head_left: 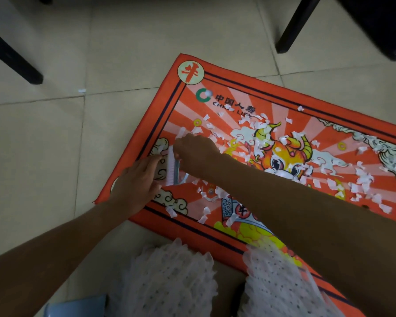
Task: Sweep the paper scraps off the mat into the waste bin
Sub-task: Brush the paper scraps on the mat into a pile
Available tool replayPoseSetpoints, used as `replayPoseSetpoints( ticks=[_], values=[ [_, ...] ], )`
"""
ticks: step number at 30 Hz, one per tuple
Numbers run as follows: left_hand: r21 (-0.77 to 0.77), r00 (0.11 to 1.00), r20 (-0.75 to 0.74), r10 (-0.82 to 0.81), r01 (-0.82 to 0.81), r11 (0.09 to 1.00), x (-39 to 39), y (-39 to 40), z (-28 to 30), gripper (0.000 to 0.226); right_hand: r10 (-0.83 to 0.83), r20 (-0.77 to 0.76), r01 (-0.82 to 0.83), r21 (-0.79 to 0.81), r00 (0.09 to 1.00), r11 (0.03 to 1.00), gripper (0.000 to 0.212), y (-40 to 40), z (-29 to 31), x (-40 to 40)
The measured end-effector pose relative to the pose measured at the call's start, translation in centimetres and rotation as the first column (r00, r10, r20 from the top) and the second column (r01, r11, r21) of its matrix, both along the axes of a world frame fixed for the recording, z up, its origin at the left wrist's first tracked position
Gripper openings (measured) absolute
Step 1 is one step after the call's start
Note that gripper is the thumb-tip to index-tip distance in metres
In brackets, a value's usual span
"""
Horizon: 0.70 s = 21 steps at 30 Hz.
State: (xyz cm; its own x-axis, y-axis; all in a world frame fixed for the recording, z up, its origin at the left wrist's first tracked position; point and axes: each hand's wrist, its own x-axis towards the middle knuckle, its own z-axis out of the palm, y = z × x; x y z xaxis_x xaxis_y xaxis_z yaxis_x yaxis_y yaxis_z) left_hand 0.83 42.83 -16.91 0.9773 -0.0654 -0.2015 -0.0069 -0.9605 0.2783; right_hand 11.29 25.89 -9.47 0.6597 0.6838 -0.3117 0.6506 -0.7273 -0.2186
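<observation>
An orange mat (329, 106) with a cartoon ox print lies on the tiled floor. Several white paper scraps (261, 131) are scattered over its middle and right side. A small brush (172, 168) with white bristles and a pale blue back stands on the mat's left part. My right hand (192, 152) reaches across from the right and grips the brush from above. My left hand (137, 179) lies at the mat's left edge with its fingers against the brush's bristle side. The waste bin is the black shape (384, 26) at the top right corner.
Black furniture legs stand at the top left (12, 58) and top right (293, 26). One stray scrap (82, 90) lies on the floor left of the mat. A light blue object (76, 305) shows at the bottom edge, beside my white patterned clothing (169, 282).
</observation>
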Motion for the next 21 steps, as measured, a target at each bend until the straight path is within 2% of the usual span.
replayPoseSetpoints(
  ticks=[7, 12, 18, 21],
  values=[
    [0.037, 1.0, 0.014, -0.023, 0.022, 0.999, 0.1, -0.1, 0.2, 0.077, -0.033, 0.075, 0.044, -0.159, 0.997, 0.986, 0.041, -1.4, 1.7, 0.9],
    [0.029, 1.0, 0.012, -0.012, 0.012, 1.0, 0.1, -0.4, 0.3, 0.074, -0.07, 0.143, 0.104, -0.241, 0.987, 0.965, 0.034, -4.0, 2.2, 2.6],
    [0.02, 1.0, 0.011, -0.021, 0.02, 1.0, -0.2, 0.3, 0.1, 0.073, -0.11, 0.112, 0.125, -0.133, 0.988, 0.983, 0.029, -5.5, 2.0, 3.6],
    [0.009, 1.0, 0.017, -0.005, 0.005, 1.0, -0.6, 0.6, 0.1, 0.072, -0.079, 0.025, 0.08, -0.025, 0.997, 0.997, 0.028, -4.6, 1.4, 2.9]
  ],
)
